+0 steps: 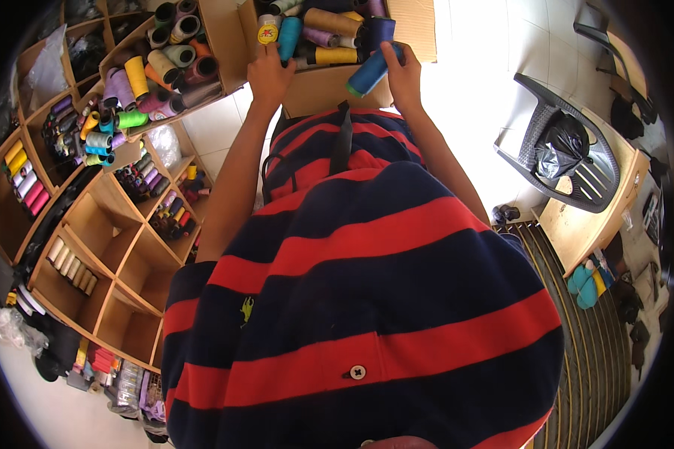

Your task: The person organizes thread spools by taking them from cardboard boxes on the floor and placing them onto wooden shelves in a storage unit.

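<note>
My right hand [405,75] is closed around a blue thread spool [370,72], tilted over the near edge of an open cardboard box [329,91]. My left hand [270,76] is at the box's near left corner. Its bent fingers are against a thread spool with a yellow round end [268,30], the fingertips partly hidden. Beside it leans a teal spool [289,37], close to my left thumb. More spools lie piled in the box, among them a brown one [331,22], a yellow one [335,56] and a dark blue one [382,31].
To the left, a second cardboard box [228,45] is heaped with coloured spools. Below it a wooden compartment shelf [138,254] holds smaller spools. On the right, a dark plastic chair [528,142] carries a black plastic bag [564,146], beside a wooden table [588,224].
</note>
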Available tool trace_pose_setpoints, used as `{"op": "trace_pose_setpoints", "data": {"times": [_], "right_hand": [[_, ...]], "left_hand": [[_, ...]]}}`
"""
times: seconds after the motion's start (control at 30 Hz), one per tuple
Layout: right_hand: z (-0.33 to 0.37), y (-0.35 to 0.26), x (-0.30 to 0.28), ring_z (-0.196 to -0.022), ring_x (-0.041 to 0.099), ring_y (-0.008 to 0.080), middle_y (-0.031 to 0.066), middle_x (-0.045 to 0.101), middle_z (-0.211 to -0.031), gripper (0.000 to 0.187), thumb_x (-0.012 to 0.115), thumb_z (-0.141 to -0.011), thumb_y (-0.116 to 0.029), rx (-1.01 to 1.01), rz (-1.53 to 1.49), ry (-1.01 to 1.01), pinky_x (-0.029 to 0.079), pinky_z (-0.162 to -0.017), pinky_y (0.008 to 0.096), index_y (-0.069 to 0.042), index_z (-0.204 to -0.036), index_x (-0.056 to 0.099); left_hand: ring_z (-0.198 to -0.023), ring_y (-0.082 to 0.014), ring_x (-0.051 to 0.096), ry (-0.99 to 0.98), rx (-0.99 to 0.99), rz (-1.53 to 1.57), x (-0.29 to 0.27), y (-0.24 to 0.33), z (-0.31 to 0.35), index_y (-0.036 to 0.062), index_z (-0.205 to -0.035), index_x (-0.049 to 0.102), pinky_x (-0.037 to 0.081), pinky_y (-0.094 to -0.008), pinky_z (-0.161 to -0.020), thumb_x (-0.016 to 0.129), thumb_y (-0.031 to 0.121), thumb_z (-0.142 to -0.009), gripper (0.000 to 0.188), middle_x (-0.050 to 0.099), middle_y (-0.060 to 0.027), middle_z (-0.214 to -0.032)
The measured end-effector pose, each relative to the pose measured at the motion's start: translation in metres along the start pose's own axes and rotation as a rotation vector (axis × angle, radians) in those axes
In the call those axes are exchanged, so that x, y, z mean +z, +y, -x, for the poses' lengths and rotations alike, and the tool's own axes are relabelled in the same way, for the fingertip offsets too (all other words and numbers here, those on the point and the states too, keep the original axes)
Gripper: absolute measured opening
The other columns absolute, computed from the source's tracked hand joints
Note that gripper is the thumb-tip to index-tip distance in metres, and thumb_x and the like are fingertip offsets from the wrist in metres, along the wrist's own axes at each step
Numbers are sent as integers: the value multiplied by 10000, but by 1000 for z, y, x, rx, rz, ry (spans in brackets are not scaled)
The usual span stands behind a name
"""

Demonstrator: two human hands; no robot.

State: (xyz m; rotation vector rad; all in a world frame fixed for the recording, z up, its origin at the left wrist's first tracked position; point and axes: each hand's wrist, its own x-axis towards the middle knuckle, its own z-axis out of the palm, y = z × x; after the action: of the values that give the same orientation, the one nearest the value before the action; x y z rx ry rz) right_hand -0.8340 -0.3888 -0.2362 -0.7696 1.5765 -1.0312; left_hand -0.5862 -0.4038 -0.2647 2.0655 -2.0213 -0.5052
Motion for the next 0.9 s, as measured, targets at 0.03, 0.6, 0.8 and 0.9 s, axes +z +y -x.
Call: {"op": "trace_pose_setpoints", "data": {"times": [0.03,0.6,0.8,0.9], "right_hand": [[3,-2,-2,-779,619,166,94,659,-836,311,614,-900,-271,82,-64,5,477,-733,298,12,-1027,593],[-11,21,7,-745,597,150,93,615,-844,463,570,-910,-403,411,-9,-293,485,-661,295,8,-1120,540],[-21,30,5,-842,603,202,126,607,-930,511,666,-822,-379,214,266,-414,492,-711,337,-14,-1154,534],[-23,39,8,-875,602,221,136,601,-951,501,658,-835,-365,248,228,-447,493,-730,352,-16,-1167,519]], "left_hand": [[-828,-358,621,23,-2,50,-1,-2,-1,36,-1030,594,483,-465,-724,695,242,-727,380,586,-155,-997],[-731,-236,641,-10,-229,342,20,-27,34,26,-961,619,504,-340,-699,740,221,-743,317,650,-121,-874],[-742,-187,645,-82,-353,486,24,-36,37,55,-1032,575,508,-311,-692,663,18,-735,313,651,-103,-910],[-781,-188,639,50,-290,644,60,-73,45,19,-978,591,524,-303,-690,593,-8,-803,177,652,-108,-920]]}}
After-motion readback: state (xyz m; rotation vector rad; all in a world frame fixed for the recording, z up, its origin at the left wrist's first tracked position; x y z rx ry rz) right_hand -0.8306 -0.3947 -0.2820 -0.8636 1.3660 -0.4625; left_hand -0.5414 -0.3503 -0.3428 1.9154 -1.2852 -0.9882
